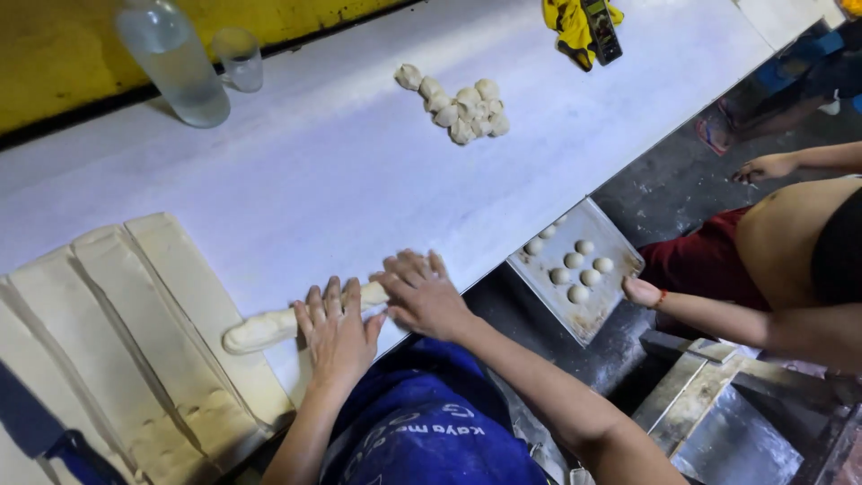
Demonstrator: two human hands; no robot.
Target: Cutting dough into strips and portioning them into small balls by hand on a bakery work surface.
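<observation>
1. The left hand and the right hand lie flat with open fingers on a long pale dough roll, close to the near edge of the white floured table.
2. At 12 o'clock from the hands the table gives wide free room up to a heap of small round dough balls.
3. Flat soft dough strips lie at 9 o'clock.
4. A grey metal tray with dough balls is at 3 o'clock, beyond the edge.

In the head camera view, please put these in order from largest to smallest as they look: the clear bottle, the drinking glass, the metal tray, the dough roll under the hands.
1. metal tray
2. dough roll and clear bottle: these look alike in length and the bottle is cut off at the top edge, so I do not rank them.
3. drinking glass
</observation>
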